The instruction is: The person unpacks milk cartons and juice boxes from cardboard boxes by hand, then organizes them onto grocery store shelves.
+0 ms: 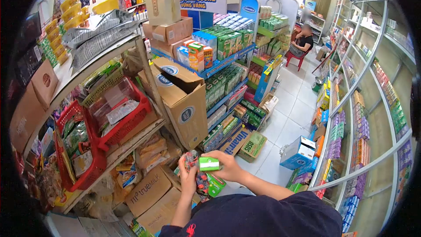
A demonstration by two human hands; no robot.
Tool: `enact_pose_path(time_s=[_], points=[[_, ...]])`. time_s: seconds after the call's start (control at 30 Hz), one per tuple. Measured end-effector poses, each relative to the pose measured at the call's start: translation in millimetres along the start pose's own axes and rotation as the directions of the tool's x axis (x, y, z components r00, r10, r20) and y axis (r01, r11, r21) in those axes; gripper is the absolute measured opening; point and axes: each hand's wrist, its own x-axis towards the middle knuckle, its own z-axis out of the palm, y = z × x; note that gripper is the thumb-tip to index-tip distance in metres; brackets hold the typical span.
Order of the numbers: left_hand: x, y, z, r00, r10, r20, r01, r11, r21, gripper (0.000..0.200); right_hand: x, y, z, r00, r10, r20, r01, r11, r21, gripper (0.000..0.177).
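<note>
My right hand (pixel 227 166) grips a small green box (pixel 208 164) with a white panel, held close in front of my chest. Just beside it, my left hand (pixel 188 176) is closed around the edge of a clear plastic bag (pixel 202 183) with red and dark contents. The bag hangs down between my forearms, partly covered by the right hand and the box. Behind it shows a larger green pack (pixel 215 186).
On my left, a shelf holds red baskets (pixel 127 125) of packets, with cardboard cartons (pixel 151 193) below. Ahead stand a blue rack (pixel 226 63) of milk cartons and a tall cardboard box (pixel 186 109). Glass-fronted shelves (pixel 364 118) line the right. A person (pixel 302 41) sits down the tiled aisle (pixel 285 116).
</note>
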Motion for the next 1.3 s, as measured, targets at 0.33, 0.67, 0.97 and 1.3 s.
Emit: enact_pose_path(time_s=[0.33, 0.67, 0.97, 1.3], points=[[14, -22, -1, 0.998, 0.058, 0.007, -0.059, 0.982, 0.180, 0.050, -1, 0, -5, 0.998, -0.030, -0.063, 0.029, 0.999, -0.015, 0.046], [14, -17, 1, 0.999, 0.039, 0.025, -0.039, 0.999, -0.009, 0.048, 4, 1, -7, 0.999, 0.011, 0.038, -0.009, 0.998, -0.057, 0.049], [11, 2, 16, 0.999, 0.035, 0.038, -0.036, 0.999, 0.014, 0.046, 0, -4, -17, 0.999, 0.037, -0.031, -0.039, 0.998, -0.053, 0.041], [16, 29, 31, 0.995, 0.060, 0.079, -0.066, 0.995, 0.074, 0.041, -1, -10, -23, 0.993, 0.039, -0.111, -0.045, 0.998, -0.052, 0.042]])
